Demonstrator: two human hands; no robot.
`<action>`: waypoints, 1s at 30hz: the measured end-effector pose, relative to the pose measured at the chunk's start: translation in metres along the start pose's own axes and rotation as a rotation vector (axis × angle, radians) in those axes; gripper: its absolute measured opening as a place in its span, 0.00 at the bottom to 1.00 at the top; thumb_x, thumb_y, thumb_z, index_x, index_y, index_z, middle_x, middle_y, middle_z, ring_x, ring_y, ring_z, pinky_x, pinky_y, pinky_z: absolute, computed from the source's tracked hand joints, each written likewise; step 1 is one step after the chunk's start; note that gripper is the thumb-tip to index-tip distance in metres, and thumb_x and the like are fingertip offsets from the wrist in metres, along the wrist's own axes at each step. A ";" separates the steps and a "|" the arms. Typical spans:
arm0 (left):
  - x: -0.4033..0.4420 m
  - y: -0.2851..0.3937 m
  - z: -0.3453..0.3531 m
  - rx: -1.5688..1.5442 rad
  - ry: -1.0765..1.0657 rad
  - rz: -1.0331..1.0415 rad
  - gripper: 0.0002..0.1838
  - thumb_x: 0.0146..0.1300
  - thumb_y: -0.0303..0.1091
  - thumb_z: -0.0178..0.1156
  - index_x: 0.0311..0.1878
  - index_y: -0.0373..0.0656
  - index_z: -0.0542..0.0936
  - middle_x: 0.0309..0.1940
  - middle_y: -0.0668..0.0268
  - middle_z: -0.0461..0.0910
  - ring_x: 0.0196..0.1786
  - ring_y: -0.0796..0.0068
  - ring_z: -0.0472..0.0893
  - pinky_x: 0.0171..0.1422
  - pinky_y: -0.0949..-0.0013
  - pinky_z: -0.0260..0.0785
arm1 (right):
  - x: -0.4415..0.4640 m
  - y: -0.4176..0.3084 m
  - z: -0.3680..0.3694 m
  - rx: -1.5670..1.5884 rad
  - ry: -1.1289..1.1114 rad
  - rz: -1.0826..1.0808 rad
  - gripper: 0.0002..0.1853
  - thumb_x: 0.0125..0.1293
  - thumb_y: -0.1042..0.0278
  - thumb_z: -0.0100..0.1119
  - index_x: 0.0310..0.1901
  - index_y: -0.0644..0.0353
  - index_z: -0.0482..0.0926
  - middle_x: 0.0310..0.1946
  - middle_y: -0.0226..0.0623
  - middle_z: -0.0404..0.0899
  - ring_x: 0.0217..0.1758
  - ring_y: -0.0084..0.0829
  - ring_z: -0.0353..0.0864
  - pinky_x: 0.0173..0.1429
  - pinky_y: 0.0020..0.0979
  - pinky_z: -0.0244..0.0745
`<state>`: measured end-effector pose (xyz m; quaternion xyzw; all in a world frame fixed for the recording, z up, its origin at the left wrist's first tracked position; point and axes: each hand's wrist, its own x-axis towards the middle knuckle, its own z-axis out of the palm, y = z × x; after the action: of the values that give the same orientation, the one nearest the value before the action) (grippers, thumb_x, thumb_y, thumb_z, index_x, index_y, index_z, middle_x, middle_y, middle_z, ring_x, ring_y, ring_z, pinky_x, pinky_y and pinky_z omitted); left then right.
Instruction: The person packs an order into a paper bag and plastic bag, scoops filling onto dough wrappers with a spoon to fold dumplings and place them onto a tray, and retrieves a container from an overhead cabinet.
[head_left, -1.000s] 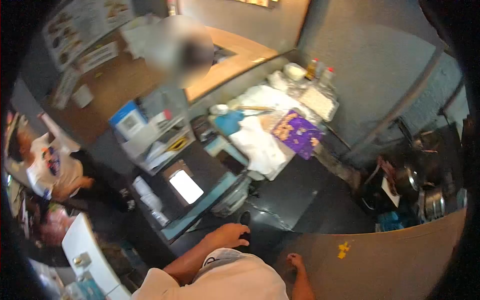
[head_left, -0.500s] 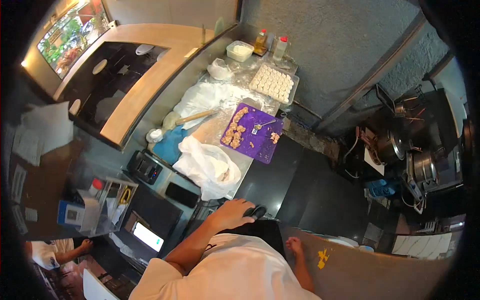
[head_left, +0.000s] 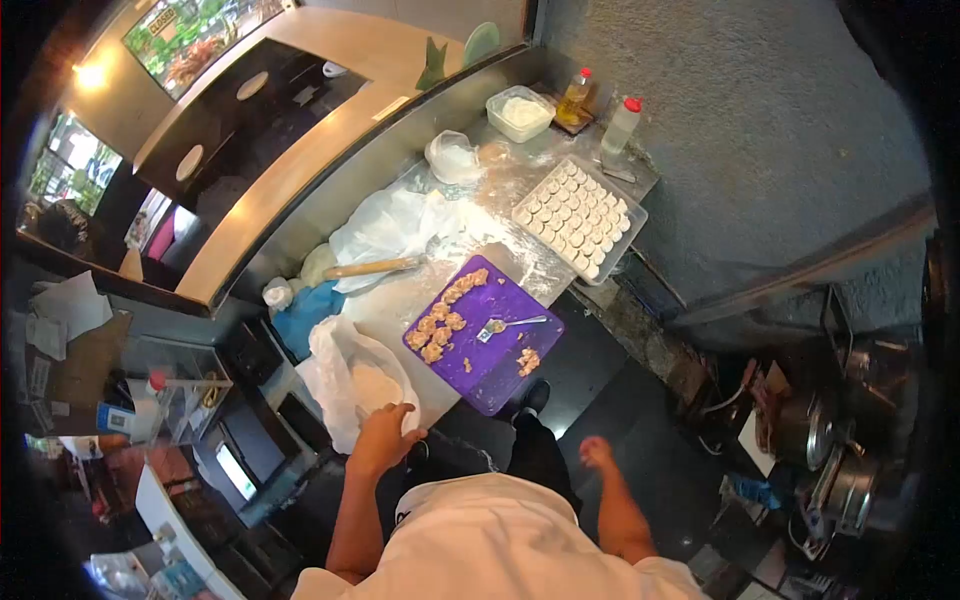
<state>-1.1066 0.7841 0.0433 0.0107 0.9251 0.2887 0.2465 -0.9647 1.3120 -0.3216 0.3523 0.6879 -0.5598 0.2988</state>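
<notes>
My left hand point(head_left: 383, 438) is at the front edge of a white plastic bag point(head_left: 335, 365) holding pale flour-like powder point(head_left: 375, 385). Its thumb stands apart from the fingers, and nothing shows in its grasp. I cannot tell whether the fingers touch the bag. Over the dark floor, my right hand point(head_left: 597, 453) hangs to the right, its fingers blurred. A purple cutting board point(head_left: 490, 375) beyond the left hand carries lumps of raw filling point(head_left: 432, 332) and a metal spoon point(head_left: 525, 321). A rolling pin point(head_left: 375, 267) lies behind the bag.
A clear tray of small round dough pieces point(head_left: 575, 215) sits at the counter's far right. Behind are a tub of white powder point(head_left: 520, 112), an oil bottle point(head_left: 574, 97) and a red-capped bottle point(head_left: 621, 126). Metal pots point(head_left: 803, 432) stand at the right.
I have come closer to the counter, and the view has shifted. My left hand has moved from beside a dark object to the plastic bag. My right hand has swung forward.
</notes>
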 end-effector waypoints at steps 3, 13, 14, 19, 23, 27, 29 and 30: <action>0.010 0.055 0.003 -0.092 0.034 -0.081 0.26 0.66 0.43 0.70 0.62 0.39 0.79 0.55 0.47 0.82 0.59 0.46 0.81 0.65 0.53 0.73 | 0.037 -0.128 -0.076 -0.273 0.076 -0.263 0.08 0.71 0.68 0.54 0.36 0.56 0.83 0.25 0.31 0.82 0.23 0.23 0.79 0.26 0.28 0.71; 0.007 0.094 0.059 -0.411 0.183 -0.199 0.27 0.67 0.42 0.70 0.63 0.35 0.79 0.61 0.50 0.82 0.64 0.51 0.80 0.69 0.55 0.71 | 0.140 -0.328 -0.205 -0.144 0.112 -0.573 0.08 0.73 0.71 0.61 0.46 0.66 0.84 0.34 0.33 0.84 0.33 0.22 0.82 0.37 0.29 0.80; -0.002 0.100 0.056 -0.384 0.213 -0.212 0.26 0.68 0.42 0.68 0.63 0.34 0.79 0.61 0.50 0.82 0.64 0.53 0.81 0.69 0.57 0.71 | 0.129 -0.342 -0.191 -0.211 0.136 -0.613 0.10 0.72 0.70 0.62 0.50 0.65 0.84 0.35 0.33 0.85 0.34 0.26 0.83 0.40 0.32 0.80; -0.003 0.051 0.108 -0.603 0.404 -0.356 0.16 0.69 0.35 0.66 0.55 0.36 0.85 0.51 0.51 0.87 0.54 0.56 0.86 0.62 0.58 0.75 | 0.108 -0.368 -0.103 -0.366 -0.017 -0.637 0.09 0.72 0.67 0.62 0.46 0.62 0.86 0.33 0.33 0.86 0.31 0.24 0.82 0.38 0.29 0.78; 0.031 -0.009 0.133 -0.577 0.633 -0.387 0.11 0.67 0.30 0.62 0.48 0.37 0.86 0.44 0.52 0.87 0.51 0.50 0.85 0.60 0.54 0.75 | 0.056 -0.384 -0.040 -0.534 -0.134 -0.865 0.09 0.72 0.67 0.62 0.45 0.62 0.87 0.33 0.35 0.87 0.32 0.23 0.83 0.38 0.29 0.78; 0.046 -0.086 0.118 -0.742 0.698 -0.450 0.14 0.63 0.32 0.63 0.50 0.38 0.83 0.49 0.55 0.81 0.55 0.58 0.80 0.63 0.57 0.71 | 0.010 -0.418 0.018 -0.599 -0.179 -0.856 0.12 0.72 0.63 0.63 0.46 0.62 0.89 0.33 0.32 0.88 0.35 0.25 0.83 0.42 0.31 0.78; 0.048 -0.161 0.142 -0.409 0.964 -0.387 0.21 0.64 0.31 0.65 0.61 0.37 0.79 0.53 0.55 0.81 0.57 0.58 0.80 0.67 0.58 0.71 | 0.001 -0.432 0.029 -0.650 -0.209 -0.963 0.11 0.69 0.65 0.64 0.46 0.62 0.88 0.38 0.43 0.89 0.42 0.35 0.88 0.48 0.37 0.81; 0.043 -0.168 0.135 -0.509 0.953 -0.507 0.21 0.67 0.32 0.65 0.61 0.37 0.79 0.56 0.55 0.81 0.59 0.59 0.80 0.67 0.59 0.72 | 0.003 -0.440 0.030 -0.617 -0.268 -0.947 0.10 0.67 0.67 0.64 0.44 0.62 0.87 0.37 0.43 0.88 0.40 0.36 0.88 0.47 0.36 0.81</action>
<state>-1.0616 0.7225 -0.1632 -0.4005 0.8092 0.4066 -0.1398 -1.3262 1.2276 -0.0833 -0.1712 0.8579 -0.4461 0.1892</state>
